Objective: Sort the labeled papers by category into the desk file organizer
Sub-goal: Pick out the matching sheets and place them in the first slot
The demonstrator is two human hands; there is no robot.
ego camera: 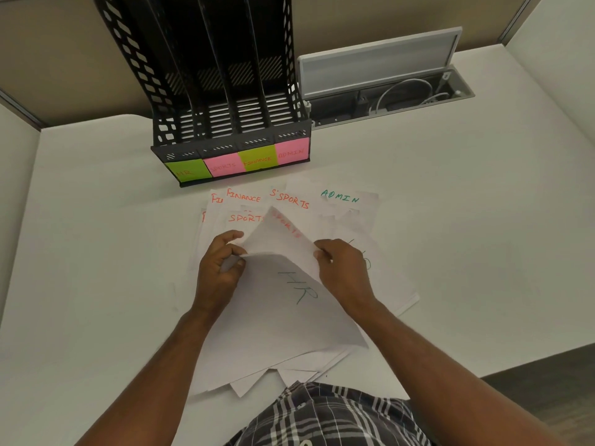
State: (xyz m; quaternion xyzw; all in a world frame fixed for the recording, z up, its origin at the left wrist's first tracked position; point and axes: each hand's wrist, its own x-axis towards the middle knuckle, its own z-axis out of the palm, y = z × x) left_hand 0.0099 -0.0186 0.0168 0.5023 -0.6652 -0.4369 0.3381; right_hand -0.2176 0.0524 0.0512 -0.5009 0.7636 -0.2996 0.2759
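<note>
- I am looking down at a white desk [450, 220]; loose papers [341, 201] are lying spread at its centre, between me and the black organizer [231, 117] at 12 o'clock.
- Both hands are pinching one sheet [283, 239], marked SPORTS in red: the left hand [219, 268] is gripping its 9 o'clock edge, the right hand [341, 268] its 3 o'clock edge.
- The sheet is arching up off the pile, its free corner pointing toward 12 o'clock, its long axis running roughly 11 to 5.
- Under it an HR sheet [299, 288] is lying flat, its lettering running toward 5 o'clock.
- I judge the sheet very light, floppy and easily creased; holding two opposite edges should be keeping it taut.
- The four slots are reading HR, SPORTS [222, 167], FINANCE, ADMIN from 9 to 3 o'clock; all are looking empty.
</note>
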